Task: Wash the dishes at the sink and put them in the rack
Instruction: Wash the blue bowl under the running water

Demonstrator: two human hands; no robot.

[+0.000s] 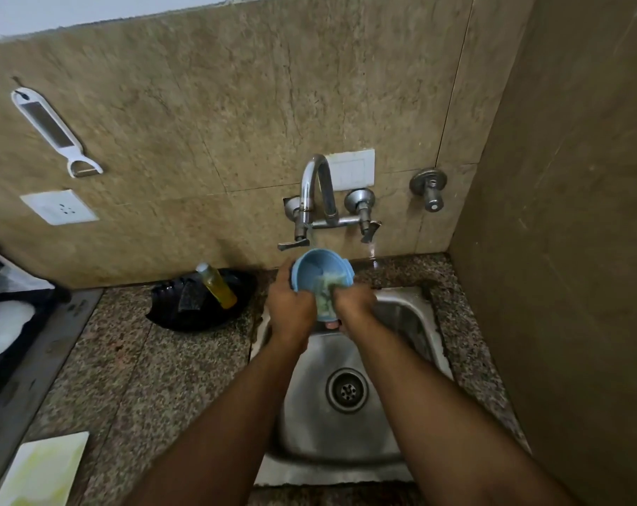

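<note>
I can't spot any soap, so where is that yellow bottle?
In the head view, the yellow bottle lies tilted on a black dish on the counter, left of the sink, against the wall.

Both bare forearms enter from six o'clock and converge toward twelve. Left hand [291, 308], back uppermost, has its fingers curled round a blue cup [319, 275]. Right hand [353, 301], at its three o'clock, pinches a soapy sponge [328, 290] against the cup's rim.
</note>
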